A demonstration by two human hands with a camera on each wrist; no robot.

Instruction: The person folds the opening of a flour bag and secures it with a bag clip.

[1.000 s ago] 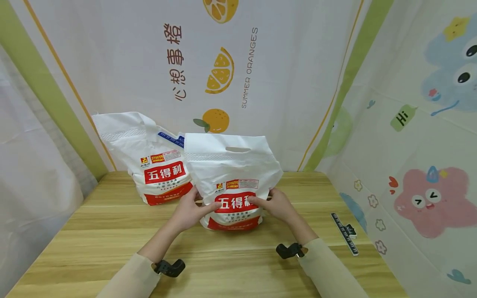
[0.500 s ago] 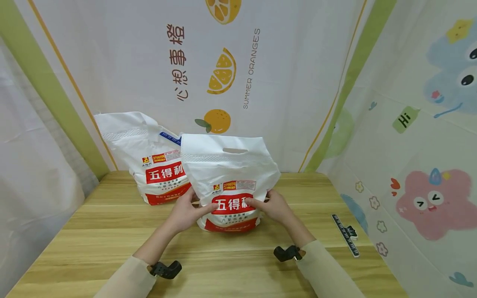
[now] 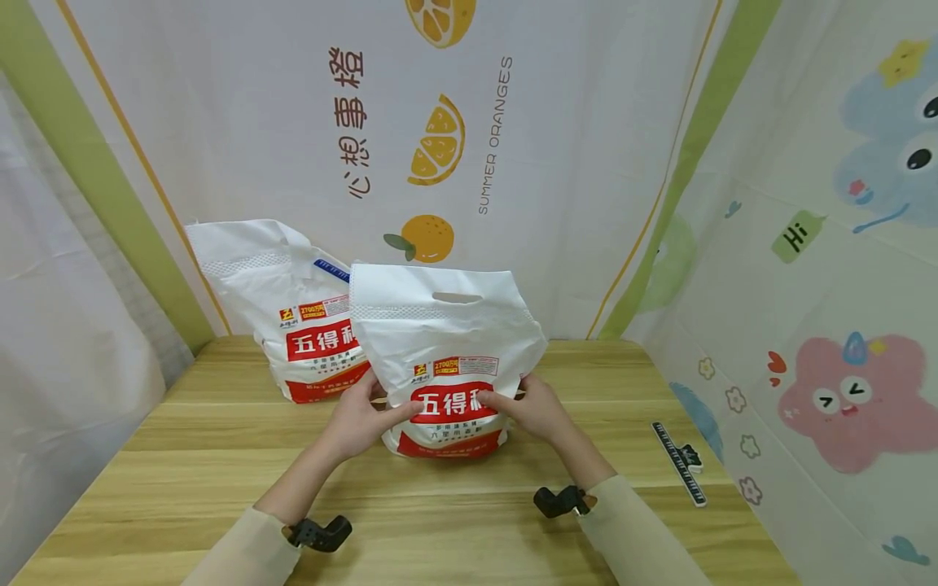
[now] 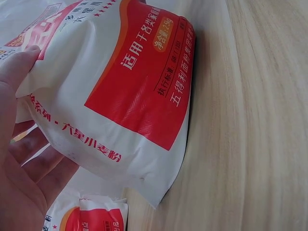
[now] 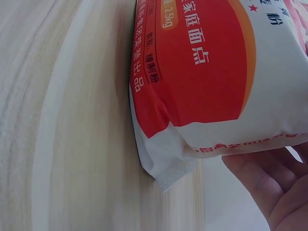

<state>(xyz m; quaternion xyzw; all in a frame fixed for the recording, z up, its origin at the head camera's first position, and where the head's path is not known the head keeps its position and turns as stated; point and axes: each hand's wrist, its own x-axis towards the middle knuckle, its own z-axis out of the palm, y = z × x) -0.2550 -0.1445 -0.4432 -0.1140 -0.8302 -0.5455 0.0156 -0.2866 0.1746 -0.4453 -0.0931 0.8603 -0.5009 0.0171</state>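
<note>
The table (image 3: 440, 521) is light brown wood with long lines running across it. A white bag (image 3: 449, 350) with red labels stands near the middle, and its bottom touches the wood. The left hand (image 3: 359, 419) holds one side of this bag and the right hand (image 3: 538, 417) holds the other. Both thumbs lie on the front and the other fingers go round the sides, so both hands are gripping it. A second bag (image 3: 274, 297) that looks the same sits behind it to the left, partly covered, with a blue strip (image 3: 332, 269) near its top. A black and white strip (image 3: 678, 464) lies on the right side of the table. Behind hangs a white curtain (image 3: 572, 163) with oranges, writing and green bands. The right wall cloth (image 3: 784, 293) shows a smiling pink star (image 3: 857, 431).
</note>
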